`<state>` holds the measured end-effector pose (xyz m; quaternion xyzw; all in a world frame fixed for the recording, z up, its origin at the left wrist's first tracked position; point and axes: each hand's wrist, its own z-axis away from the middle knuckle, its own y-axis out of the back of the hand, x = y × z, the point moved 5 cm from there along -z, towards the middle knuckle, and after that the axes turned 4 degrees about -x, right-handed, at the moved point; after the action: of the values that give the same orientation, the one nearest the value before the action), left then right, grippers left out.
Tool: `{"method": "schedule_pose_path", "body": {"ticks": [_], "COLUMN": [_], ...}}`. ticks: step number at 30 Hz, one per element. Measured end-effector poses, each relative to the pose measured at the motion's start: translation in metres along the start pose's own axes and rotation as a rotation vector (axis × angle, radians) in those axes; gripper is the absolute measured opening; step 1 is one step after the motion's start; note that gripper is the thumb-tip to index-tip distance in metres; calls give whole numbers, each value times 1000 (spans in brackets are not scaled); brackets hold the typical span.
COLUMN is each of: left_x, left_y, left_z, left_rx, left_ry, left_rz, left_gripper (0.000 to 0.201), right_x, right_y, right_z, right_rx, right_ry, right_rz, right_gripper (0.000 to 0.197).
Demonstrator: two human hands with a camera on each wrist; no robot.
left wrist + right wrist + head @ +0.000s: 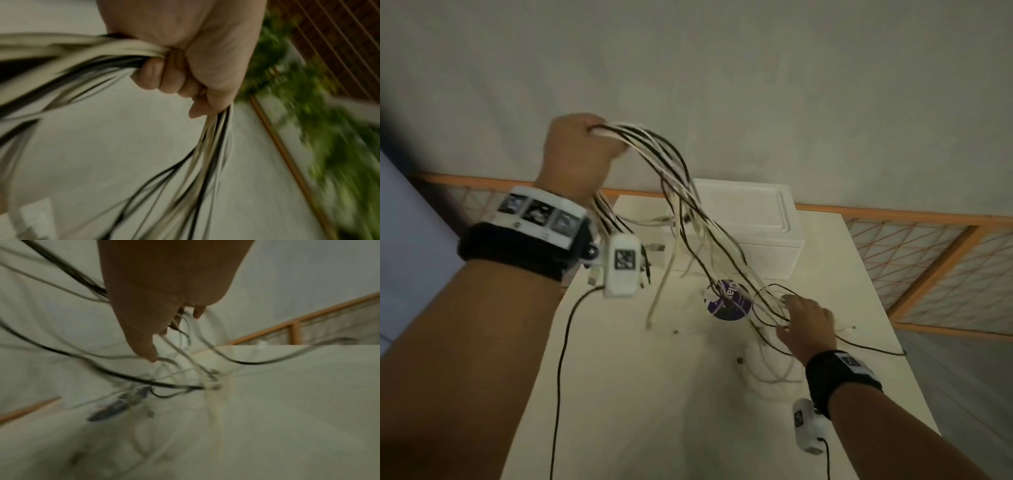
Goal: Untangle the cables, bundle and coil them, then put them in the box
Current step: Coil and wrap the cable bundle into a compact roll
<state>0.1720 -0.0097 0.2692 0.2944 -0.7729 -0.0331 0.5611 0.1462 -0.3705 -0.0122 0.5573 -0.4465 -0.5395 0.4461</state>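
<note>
While the left hand (580, 145) fists the cables (688, 205) high, apparently to let tangles hang free, the right hand's (808, 322) loose fingers comb strands above the table (619, 377), near the closed box (756, 240).

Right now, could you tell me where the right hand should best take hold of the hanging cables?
Probably just above the tabletop tangle, where the cables held up by the left hand converge; the right hand comes from their right, fingers wrapping round.

We see the box (750, 233) at the table's (619, 394) far edge, the cables (709, 246) hanging before it.
</note>
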Motion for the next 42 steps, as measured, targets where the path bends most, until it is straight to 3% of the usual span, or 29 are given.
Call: {"method": "schedule_pose_path", "body": {"ticks": [3, 5, 9, 11, 13, 14, 16, 19, 20, 22, 25, 31, 34, 36, 38, 42], "left_x": [-6, -9, -16, -21, -24, -26, -25, -12, -6, 5, 14, 3, -7, -13, -20, -47], "left_y": [28, 32, 11, 3, -1, -3, -10, -24, -31, -46, -58, -42, -21, -9, -10, -31], "left_z": [-15, -22, -20, -17, -13, -12, -6, 7, 13, 24, 34, 36, 29, 23, 22, 33], "left_rx": [123, 84, -40, -56, -41, -40, -60, -113, -138, -193, -226, -212, -134, -99, -148, -223], "left_ry": [106, 103, 46, 11, -13, -18, -32, -80, -100, -130, -178, -184, -148, -131, -128, -49], "left_rz": [114, 61, -98, -152, -193, -196, -192, -199, -210, -216, -173, -177, -156, -148, -221, -307], "left_gripper": [6, 10, 28, 27, 24, 27, 32, 26, 20, 12, 14, 15, 9, 15, 21, 8], "right_x": [62, 88, 76, 60, 38, 26, -12, -80, -99, -138, -178, -182, -152, -118, -90, -74], "right_y": [-23, -36, -26, -18, 0, 15, 61, 137, 156, 181, 182, 94, 43, 20, 17, 43], "right_z": [24, 32, 15, 8, 4, -1, -10, -11, -6, 1, -4, -8, -1, -1, -6, -11], "right_rx": [-133, -256, -200, -369, -603, -621, -421, 119, 225, 287, 166, -348, -511, -533, -480, -572], "right_ry": [-244, -367, -366, -326, -243, -181, -28, 201, 271, 396, 459, 343, 242, 98, -4, 51], "right_rz": [33, -91, -358, -447, -301, -202, -136, -460, -615, -821, -887, -660, -259, -118, -92, 37], "right_gripper": [57, 36, 24, 51, 88, 93, 75, 25, 18, 27, 41, 8, 23, 31, 32, 62]}}
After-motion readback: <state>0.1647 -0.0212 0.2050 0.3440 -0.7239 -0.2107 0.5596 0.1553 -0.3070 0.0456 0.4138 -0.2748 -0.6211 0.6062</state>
